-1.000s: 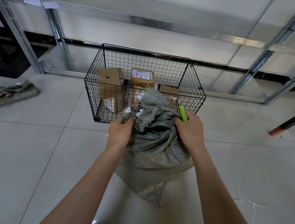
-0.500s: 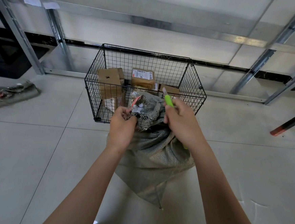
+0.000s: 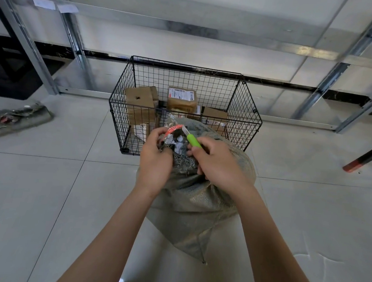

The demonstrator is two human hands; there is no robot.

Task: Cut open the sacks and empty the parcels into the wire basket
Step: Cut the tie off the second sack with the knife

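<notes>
Both forearms come in from the bottom edge and converge on the sack [image 3: 198, 199]. It stands on the floor [image 3: 42, 196] just in front of the basket [image 3: 246, 105].

Left hand [image 3: 156, 158]: back of hand up, wrist in line with the forearm. Fingers are curled tight round the bunched neck of the sack, holding it upright.

Right hand [image 3: 219, 165]: back of hand up, fist closed round the green handle of the knife [image 3: 193, 140]. The lower fingers also lie against the sack fabric. The handle exits the thumb side of the fist and points up and left in view. The blade [image 3: 184, 130] is extended, with its tip at or right beside the red tag [image 3: 175, 128] on the neck. Can't tell whether it is actually touching.

The hands sit close together with the neck between them. White scraps and frayed weave show in the gap.

Sack: grey-green woven and full, the top leaning toward the basket's front wall. The bottom corner points at the camera with a thread hanging off it. The neck is bunched shut.

Basket: black wire with an open top, on the floor against the metal frame [image 3: 189, 30] by the wall. It holds parcels [image 3: 180, 99], at least three brown cartons, one with a white label facing up.

Far left on the floor is a flattened dirty grey heap [image 3: 15, 116], mat or sack, can't tell which. At the right edge is a black leg [image 3: 366, 155] with a red tip.
</notes>
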